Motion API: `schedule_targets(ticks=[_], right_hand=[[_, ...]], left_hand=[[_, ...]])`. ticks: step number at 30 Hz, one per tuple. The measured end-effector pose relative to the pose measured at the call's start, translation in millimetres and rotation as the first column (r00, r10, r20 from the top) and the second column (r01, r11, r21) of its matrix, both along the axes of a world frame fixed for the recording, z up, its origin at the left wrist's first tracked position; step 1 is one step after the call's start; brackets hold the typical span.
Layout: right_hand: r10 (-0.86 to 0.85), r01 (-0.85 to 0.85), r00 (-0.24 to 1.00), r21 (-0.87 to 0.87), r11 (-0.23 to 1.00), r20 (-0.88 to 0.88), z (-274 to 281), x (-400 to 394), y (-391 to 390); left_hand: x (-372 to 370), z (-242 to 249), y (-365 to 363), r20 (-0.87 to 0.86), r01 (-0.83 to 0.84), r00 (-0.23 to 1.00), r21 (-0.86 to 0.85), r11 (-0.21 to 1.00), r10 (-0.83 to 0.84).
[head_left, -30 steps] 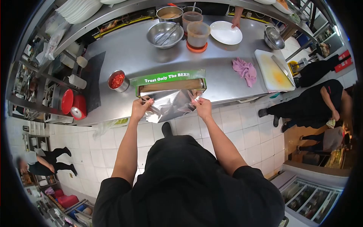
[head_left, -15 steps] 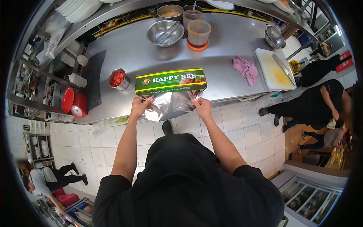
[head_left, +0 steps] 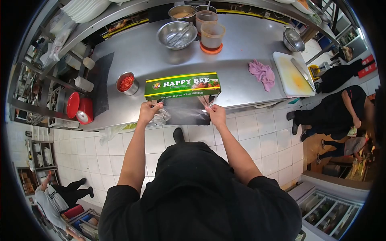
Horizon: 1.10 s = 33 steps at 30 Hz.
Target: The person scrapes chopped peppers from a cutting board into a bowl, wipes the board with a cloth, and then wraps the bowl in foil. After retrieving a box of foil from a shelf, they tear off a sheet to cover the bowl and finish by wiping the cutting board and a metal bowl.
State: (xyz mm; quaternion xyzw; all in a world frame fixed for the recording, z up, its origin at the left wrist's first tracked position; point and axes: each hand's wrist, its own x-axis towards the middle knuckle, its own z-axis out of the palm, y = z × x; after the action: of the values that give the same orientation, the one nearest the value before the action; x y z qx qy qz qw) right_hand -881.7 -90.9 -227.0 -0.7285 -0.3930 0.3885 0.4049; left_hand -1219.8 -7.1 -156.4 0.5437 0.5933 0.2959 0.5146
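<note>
A green and yellow aluminium foil box [head_left: 183,85] lies lengthwise near the front edge of the steel counter. A sheet of aluminium foil [head_left: 185,111] comes out of its near side and hangs toward me, past the counter edge. My left hand [head_left: 148,112] pinches the left edge of the sheet, where it is crumpled. On the other side, my right hand [head_left: 217,114] pinches the right edge, which is also bunched up. Between my hands the foil is stretched fairly flat and looks dark grey.
Left of the box stands a steel cup of chopped red pieces [head_left: 126,83], with a red scale [head_left: 83,112] beyond. Behind are a steel bowl [head_left: 177,35] and plastic tubs [head_left: 212,34]. To the right lie a pink cloth [head_left: 262,75] and a cutting board [head_left: 287,76] with a knife [head_left: 301,71].
The foil between my hands has turned from bright and wrinkled to darker and flatter. Both hands keep nearly the same places. A person at the lower left has shifted position.
</note>
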Motion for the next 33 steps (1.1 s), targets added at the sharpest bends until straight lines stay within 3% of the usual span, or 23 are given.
schedule_targets(ticks=[5,8,11,13,14,16,19,25,30,33], right_hand=[[0.008,-0.009,1.0,-0.021,1.0,-0.028,-0.8,-1.1,-3.0],[0.051,-0.053,0.997,0.036,0.998,0.06,-4.9,-5.4,-11.0],[0.073,-0.073,0.997,0.002,0.997,0.003,-22.5,-5.7,-17.6],[0.204,-0.203,0.962,0.025,0.979,-0.184,-29.8,1.1,-24.0],[0.207,-0.206,0.96,0.022,0.978,-0.187,-25.9,2.9,-28.3],[0.272,-0.26,0.894,0.082,0.962,-0.355,-4.3,7.4,-39.0],[0.33,-0.358,0.818,0.032,0.933,-0.471,22.6,18.6,-48.0],[0.35,-0.34,0.765,0.123,0.932,-0.54,35.7,30.3,-46.3],[0.35,-0.334,0.758,0.132,0.933,-0.551,57.7,30.6,-44.1],[0.356,-0.318,0.689,0.178,0.931,-0.631,84.8,26.9,-44.9]], left_hand=[[-10.6,-18.5,1.5,-0.114,0.02,0.993,0.025,1.0,-0.017],[-18.2,-21.4,-3.8,-0.133,0.025,0.991,-0.048,0.999,-0.031],[-25.9,-18.2,-15.7,-0.028,0.015,0.999,-0.029,0.999,-0.016],[-25.4,-2.4,-24.4,-0.197,-0.035,0.98,-0.113,0.993,0.012],[-28.5,-2.6,-29.5,-0.2,-0.039,0.98,-0.116,0.992,0.016],[-34.8,-5.1,-42.8,0.036,-0.012,0.999,-0.101,0.995,0.016],[-46.3,-6.7,-58.3,0.141,0.037,0.99,-0.09,0.995,-0.024],[-42.6,17.3,-68.1,0.308,-0.004,0.95,-0.132,0.991,0.045],[-39.8,44.9,-68.8,0.292,-0.034,0.953,-0.145,0.989,0.075],[-41.3,58.9,-71.7,0.519,-0.039,0.85,-0.105,0.994,0.088]])
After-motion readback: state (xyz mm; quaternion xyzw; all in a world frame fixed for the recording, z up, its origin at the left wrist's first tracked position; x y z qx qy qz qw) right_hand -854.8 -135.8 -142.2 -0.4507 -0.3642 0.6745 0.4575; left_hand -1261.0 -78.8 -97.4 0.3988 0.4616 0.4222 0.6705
